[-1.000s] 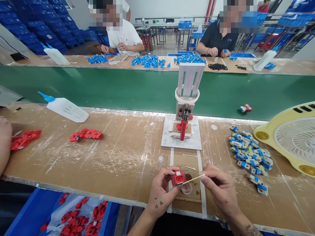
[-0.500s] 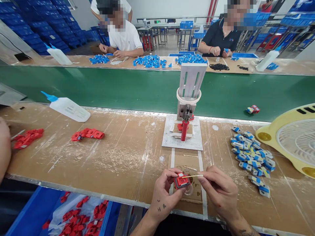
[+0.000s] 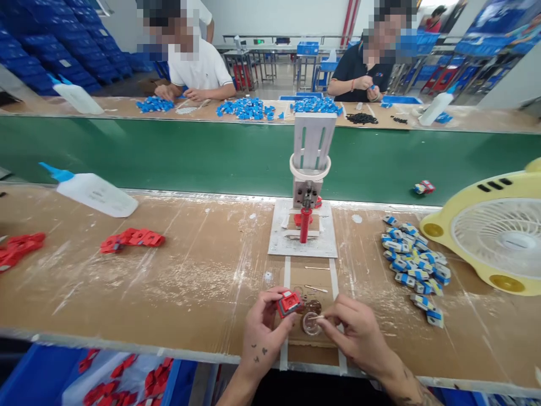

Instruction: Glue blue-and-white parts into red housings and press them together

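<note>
Between the thumb and fingers of my left hand (image 3: 265,332) is a red plastic part (image 3: 289,303) with a grey edge, its recessed face turned up. My right hand (image 3: 357,332) pinches a thin cotton swab (image 3: 316,317), its far end over a small round clear dish (image 3: 311,324). The dish sits on a cardboard piece (image 3: 313,341) between two white tape strips. Two more swabs (image 3: 316,289) lie just beyond it. Behind them stands a metal press (image 3: 311,141) with a red handle (image 3: 304,226) on a white base plate.
Red parts (image 3: 135,239) and a white glue bottle (image 3: 97,193) are at the left. Blue-and-grey pieces (image 3: 416,259) and a yellow fan (image 3: 499,231) are at the right. A blue bin (image 3: 181,383) sits below the table edge. Two people work across the green belt (image 3: 211,152).
The swab has moved from the red part down to the dish with my right hand. My left hand has drawn the red part slightly away, tilting it. The whole view has shifted.
</note>
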Demonstrator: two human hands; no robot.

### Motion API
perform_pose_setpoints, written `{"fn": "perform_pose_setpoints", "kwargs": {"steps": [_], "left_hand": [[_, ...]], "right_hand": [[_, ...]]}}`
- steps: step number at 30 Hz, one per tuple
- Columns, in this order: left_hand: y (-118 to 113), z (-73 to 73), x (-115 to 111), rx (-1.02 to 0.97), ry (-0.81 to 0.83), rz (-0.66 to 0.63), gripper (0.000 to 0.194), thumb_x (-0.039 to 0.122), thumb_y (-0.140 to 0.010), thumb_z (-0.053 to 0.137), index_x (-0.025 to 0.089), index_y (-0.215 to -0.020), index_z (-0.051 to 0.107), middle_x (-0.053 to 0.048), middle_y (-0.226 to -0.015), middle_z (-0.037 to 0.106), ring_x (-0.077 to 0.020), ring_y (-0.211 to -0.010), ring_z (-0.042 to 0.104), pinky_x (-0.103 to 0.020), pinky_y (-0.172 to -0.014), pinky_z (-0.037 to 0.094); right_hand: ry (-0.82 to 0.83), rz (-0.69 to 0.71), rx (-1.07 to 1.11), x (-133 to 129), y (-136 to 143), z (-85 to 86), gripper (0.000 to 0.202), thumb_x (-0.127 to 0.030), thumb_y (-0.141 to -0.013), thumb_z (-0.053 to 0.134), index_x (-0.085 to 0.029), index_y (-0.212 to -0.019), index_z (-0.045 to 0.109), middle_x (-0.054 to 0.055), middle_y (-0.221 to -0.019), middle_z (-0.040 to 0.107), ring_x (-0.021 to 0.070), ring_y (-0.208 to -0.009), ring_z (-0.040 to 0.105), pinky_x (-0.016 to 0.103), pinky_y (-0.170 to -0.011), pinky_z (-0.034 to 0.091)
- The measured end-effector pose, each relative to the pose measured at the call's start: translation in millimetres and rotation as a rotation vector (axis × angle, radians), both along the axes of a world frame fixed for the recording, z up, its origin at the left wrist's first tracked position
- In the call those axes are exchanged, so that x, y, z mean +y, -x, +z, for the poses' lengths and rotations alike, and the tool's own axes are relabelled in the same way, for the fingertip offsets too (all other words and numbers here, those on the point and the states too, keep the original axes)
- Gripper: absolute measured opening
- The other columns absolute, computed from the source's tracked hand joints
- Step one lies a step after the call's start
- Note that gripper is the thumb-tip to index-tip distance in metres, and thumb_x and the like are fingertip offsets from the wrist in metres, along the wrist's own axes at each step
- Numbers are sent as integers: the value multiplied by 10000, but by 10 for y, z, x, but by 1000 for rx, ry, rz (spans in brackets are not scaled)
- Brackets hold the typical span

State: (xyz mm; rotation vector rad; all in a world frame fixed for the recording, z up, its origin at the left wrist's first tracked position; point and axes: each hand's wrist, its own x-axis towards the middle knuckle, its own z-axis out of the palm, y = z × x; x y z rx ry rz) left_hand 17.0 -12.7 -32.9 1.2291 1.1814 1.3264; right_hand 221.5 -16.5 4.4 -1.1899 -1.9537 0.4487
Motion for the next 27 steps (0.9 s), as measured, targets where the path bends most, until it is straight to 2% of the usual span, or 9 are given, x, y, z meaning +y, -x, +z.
{"fn": "perform_pose_setpoints", "kwargs": {"steps": [3, 6, 10, 13, 17, 20, 23, 25, 27], "left_hand": [[21, -34, -8, 0, 52, 23, 220, 312, -791, 797, 213, -921, 651, -85, -1067, 751, -239, -963, 770, -345, -847, 643], [42, -43, -5, -25, 71, 100, 276, 396, -786, 811, 219, -930, 656, -80, -1066, 750, -238, -986, 757, -337, -876, 631], [164, -51, 71, -63, 43, 56, 273, 336, -736, 859, 233, -927, 693, -61, -1038, 776, -234, -999, 759, -308, -887, 626], [249, -94, 138, -70, 48, -27, 298, 259, -687, 888, 231, -930, 717, -71, -1051, 792, -254, -995, 770, -328, -877, 641], [194, -173, 116, -83, 70, -60, 288, 259, -714, 868, 223, -963, 729, -92, -1093, 789, -258, -1005, 770, -339, -886, 640], [92, -192, 58, -113, 60, -35, 261, 303, -741, 850, 221, -958, 731, -96, -1084, 785, -245, -978, 770, -319, -871, 637], [11, -127, 36, -139, 48, -53, 262, 318, -746, 853, 222, -965, 745, -95, -1077, 782, -240, -971, 765, -307, -869, 631], [-42, -40, 40, -166, 61, -81, 278, 336, -736, 865, 215, -963, 762, -97, -1047, 787, -245, -951, 765, -307, -853, 633], [-104, 51, 49, -216, 96, -101, 319, 377, -732, 871, 208, -985, 776, -102, -1016, 788, -250, -917, 763, -313, -824, 638]], "right_hand": [[7, -60, -113, 73, -183, -65, 352, -369, -1021, 534, -187, -772, 704, 0, -578, 598, 132, -495, 545, 238, -480, 418], [-7, -236, -273, 214, -649, -19, 284, -331, -1002, 543, -202, -804, 701, 13, -627, 628, 158, -556, 579, 262, -543, 449], [49, -530, -686, 374, -1296, 35, 98, -265, -877, 660, -217, -934, 724, 118, -876, 730, 310, -863, 645, 396, -736, 489], [143, -520, -821, 436, -1489, -23, 114, -186, -831, 662, -231, -918, 722, 134, -897, 736, 348, -927, 631, 426, -775, 470], [136, -447, -779, 453, -1451, -105, 169, -139, -828, 625, -240, -912, 731, 106, -879, 749, 320, -919, 645, 410, -792, 480], [189, -389, -413, 419, -1345, -126, 156, -237, -820, 654, -228, -948, 744, 88, -865, 754, 294, -863, 662, 407, -772, 509], [390, -347, 284, 355, -1151, -116, 264, -335, -796, 692, -207, -1022, 736, 73, -863, 755, 233, -729, 675, 346, -655, 528], [558, -289, 692, 306, -967, -77, 298, -326, -745, 743, -210, -1020, 741, 81, -913, 762, 203, -691, 679, 300, -598, 522], [696, -188, 953, 255, -777, 0, 324, -268, -683, 773, -228, -1004, 773, 89, -973, 767, 184, -699, 678, 274, -591, 524]]}}
